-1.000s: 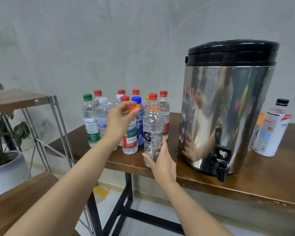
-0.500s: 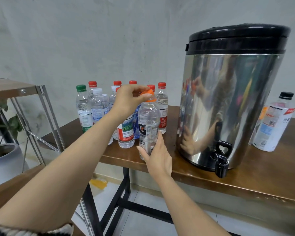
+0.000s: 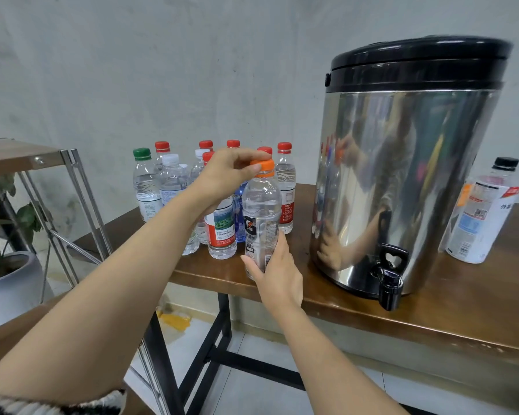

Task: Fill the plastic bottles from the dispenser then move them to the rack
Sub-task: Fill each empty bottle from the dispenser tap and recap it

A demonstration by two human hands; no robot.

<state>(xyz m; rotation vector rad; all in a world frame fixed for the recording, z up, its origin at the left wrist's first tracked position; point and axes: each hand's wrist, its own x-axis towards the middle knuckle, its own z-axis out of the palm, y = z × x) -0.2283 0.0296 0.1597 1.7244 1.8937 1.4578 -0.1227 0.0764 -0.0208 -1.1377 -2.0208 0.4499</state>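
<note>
The clear, G-labelled bottle (image 3: 261,211) was grasped low by the right hand (image 3: 277,277); its orange cap (image 3: 263,166) was pinched in the left hand (image 3: 222,178) fingers (image 3: 246,154).

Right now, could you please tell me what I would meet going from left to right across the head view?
rack → green-capped bottle → orange-capped sports-drink bottle → steel dispenser → black-capped bottle

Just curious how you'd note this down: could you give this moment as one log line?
left hand: grips orange cap on bottle | right hand: holds bottle low | dispenser tap: untouched
</note>
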